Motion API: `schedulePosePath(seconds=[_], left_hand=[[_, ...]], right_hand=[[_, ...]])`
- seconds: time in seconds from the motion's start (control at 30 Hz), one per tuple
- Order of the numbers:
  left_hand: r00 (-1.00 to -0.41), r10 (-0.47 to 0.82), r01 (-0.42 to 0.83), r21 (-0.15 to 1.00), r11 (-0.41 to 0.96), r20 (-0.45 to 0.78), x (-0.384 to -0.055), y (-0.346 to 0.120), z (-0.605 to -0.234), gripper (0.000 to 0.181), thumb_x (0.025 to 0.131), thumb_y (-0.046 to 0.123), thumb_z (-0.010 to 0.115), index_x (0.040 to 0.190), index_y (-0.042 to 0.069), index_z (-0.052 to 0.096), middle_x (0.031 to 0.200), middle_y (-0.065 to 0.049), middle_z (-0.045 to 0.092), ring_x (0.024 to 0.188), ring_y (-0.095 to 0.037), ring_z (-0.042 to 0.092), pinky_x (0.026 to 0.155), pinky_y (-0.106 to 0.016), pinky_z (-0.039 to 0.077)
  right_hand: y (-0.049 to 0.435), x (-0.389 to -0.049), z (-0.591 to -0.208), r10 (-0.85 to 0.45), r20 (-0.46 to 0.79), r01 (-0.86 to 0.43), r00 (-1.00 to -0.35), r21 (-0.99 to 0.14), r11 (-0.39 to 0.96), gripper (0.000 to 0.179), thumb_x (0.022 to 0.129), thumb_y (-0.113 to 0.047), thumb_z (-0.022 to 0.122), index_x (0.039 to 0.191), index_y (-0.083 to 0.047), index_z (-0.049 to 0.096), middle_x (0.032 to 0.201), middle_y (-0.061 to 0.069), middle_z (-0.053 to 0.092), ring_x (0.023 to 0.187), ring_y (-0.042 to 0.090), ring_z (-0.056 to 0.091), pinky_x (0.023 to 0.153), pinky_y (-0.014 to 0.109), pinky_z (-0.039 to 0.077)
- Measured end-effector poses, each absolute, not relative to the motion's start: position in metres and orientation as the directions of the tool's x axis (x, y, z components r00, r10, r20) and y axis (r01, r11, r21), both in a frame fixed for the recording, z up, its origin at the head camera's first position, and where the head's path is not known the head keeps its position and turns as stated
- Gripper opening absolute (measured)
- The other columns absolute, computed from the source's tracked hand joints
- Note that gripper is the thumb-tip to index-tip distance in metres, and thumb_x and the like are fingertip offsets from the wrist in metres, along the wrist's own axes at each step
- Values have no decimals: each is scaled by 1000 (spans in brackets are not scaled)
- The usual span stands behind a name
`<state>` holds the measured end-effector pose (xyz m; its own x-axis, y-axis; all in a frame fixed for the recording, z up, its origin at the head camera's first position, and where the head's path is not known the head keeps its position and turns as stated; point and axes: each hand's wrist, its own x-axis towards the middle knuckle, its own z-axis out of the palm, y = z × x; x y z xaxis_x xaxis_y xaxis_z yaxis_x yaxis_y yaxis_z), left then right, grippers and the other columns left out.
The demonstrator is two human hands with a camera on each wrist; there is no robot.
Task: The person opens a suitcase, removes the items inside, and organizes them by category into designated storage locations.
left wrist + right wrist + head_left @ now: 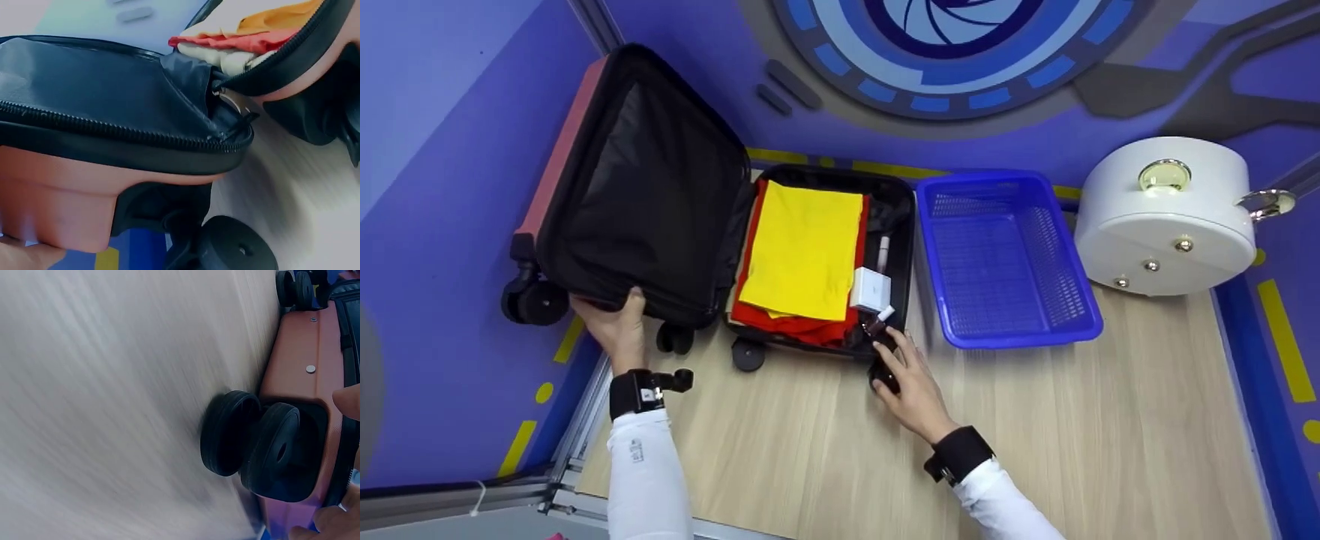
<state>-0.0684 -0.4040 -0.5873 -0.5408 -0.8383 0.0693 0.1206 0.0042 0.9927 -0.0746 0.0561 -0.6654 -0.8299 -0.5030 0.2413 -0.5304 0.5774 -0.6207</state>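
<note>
A suitcase with a pink shell lies with its lid (652, 195) raised at the left and its packed base beside it. My left hand (615, 330) grips the lid's near edge, its thumb on the dark rim; in the left wrist view part of the hand (28, 256) shows under the shell. My right hand (915, 386) rests with spread fingers at the base's near right corner, above a wheel (270, 450). Folded yellow cloth (810, 247) lies on red cloth (787, 328) in the base. Along its right side are a pale tube (883, 253), a white box (871, 289) and a small dark bottle with white cap (877, 322).
A blue plastic basket (949, 300) stands just right of the suitcase. Farther right is a white rounded case (1170, 217) with metal fittings. A patterned blue wall (720, 45) closes off the back, and wood-look flooring (787, 450) extends in front.
</note>
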Motion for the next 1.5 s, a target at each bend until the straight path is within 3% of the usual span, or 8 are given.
schedulePosePath(seconds=[0.23,0.7,0.97,1.1,1.2,1.3,1.4,1.5], left_hand=[[-515,-854,-38,997,-67,-77,-61,-411,-597,101,89,20,75,168,30,12,172,6,20,149,-1,26,118,-15,22],[-501,-847,-224,972,-71,-177,-45,-410,-603,92,100,34,62,168,32,0,175,2,7,155,-5,12,121,-17,11],[-494,-869,-222,968,117,-8,-48,-357,-606,87,96,13,64,166,6,12,171,-17,15,158,-21,14,123,-22,9],[-487,-859,-127,961,245,155,-48,-306,-615,88,90,3,67,163,-1,18,168,-23,15,155,-30,19,125,-33,19],[-540,-775,-47,907,419,330,-45,-265,-625,78,85,-2,68,156,-5,35,164,-28,21,151,-39,26,122,-49,29],[-677,-586,65,829,555,445,-43,-222,-635,61,85,-3,68,143,-6,51,156,-30,35,145,-43,36,115,-56,35],[-812,-340,172,751,638,475,-40,-179,-643,53,86,-3,68,138,1,59,150,-26,45,140,-39,44,113,-53,38],[-857,-123,289,664,689,501,-36,-143,-647,55,83,-2,71,137,4,61,147,-20,51,137,-35,48,115,-48,39]], right_hand=[[56,-74,-668,-493,266,-536,-829,-632,560,65,89,-13,80,149,-5,56,163,20,35,150,52,28,117,65,30],[51,-62,-670,-471,247,-492,-847,-699,519,69,87,-8,80,150,-3,53,165,21,31,147,45,37,113,58,41],[60,-61,-659,-509,197,-481,-838,-708,517,67,92,-15,77,153,-8,51,168,17,30,144,43,43,109,60,43],[90,-70,-646,-421,301,-496,-856,-708,503,60,90,-6,75,147,-6,57,160,15,45,143,44,44,107,58,45],[124,-83,-645,-258,475,-536,-841,-674,508,49,85,6,73,133,-1,67,143,19,60,133,44,54,112,48,44],[163,-99,-648,-140,566,-529,-812,-616,584,41,83,9,72,123,1,72,131,22,66,129,47,54,119,48,36],[197,-107,-653,-100,534,-434,-840,-549,714,36,87,1,74,123,-2,73,132,22,65,134,50,49,120,61,27],[215,-107,-658,-102,460,-350,-882,-494,796,38,90,-6,75,128,-5,72,137,22,63,139,52,44,119,70,19]])
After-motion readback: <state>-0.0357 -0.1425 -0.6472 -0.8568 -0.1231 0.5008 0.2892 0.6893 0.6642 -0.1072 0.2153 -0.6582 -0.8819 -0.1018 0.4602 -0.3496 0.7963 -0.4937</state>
